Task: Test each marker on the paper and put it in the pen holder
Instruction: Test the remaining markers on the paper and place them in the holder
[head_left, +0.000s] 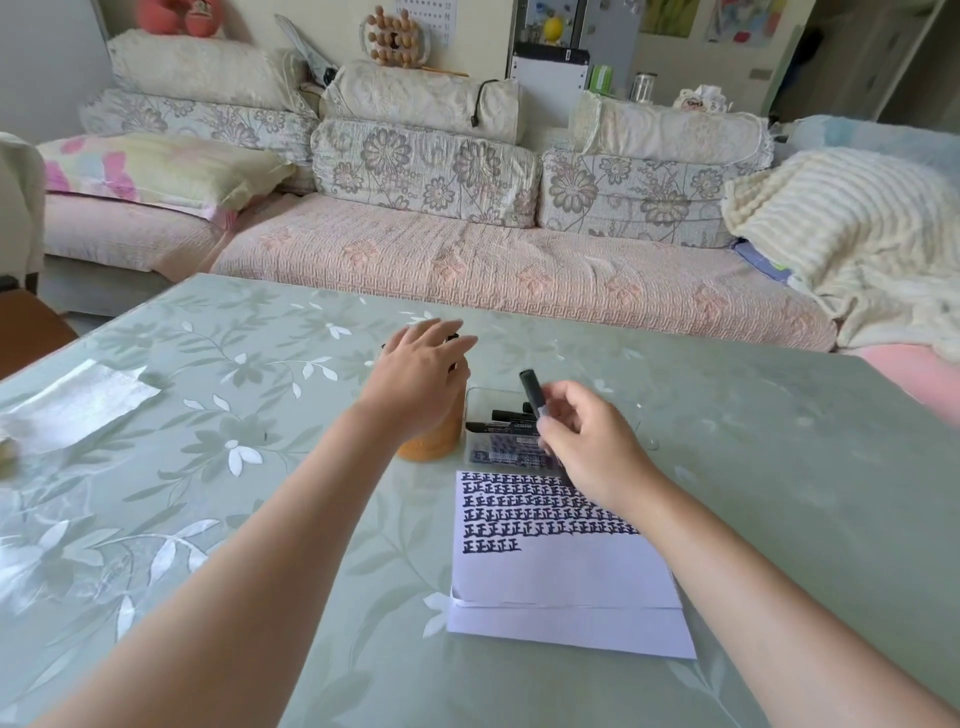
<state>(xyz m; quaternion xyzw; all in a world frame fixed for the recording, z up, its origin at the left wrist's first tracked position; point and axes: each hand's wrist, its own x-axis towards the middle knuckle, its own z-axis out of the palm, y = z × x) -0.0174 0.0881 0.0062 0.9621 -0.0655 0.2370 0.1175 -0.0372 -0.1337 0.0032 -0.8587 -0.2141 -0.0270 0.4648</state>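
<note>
Since the paper (561, 582) lies nearest, with rows of dark test strokes (540, 506) filling its far half, the right forearm passing over its far right corner could smear any ink that is not yet dry. Just beyond the paper's far edge, the right hand (587, 436) pinches a black marker (534, 392) in its fingers, blunt end tilted up and away; whether it is capped I cannot tell. Partly under that hand, a clear tray (475, 396) holds more black markers (511, 423). Off the paper's far left corner stands the orange pen holder (431, 441). The left hand (415, 374) lies over its mouth, fingers fairly straight; whether they pinch a marker beneath is hidden. A sideways push from that hand could, I judge, tip the holder and spill its markers. Farther off runs a floral sofa (467, 260).
</note>
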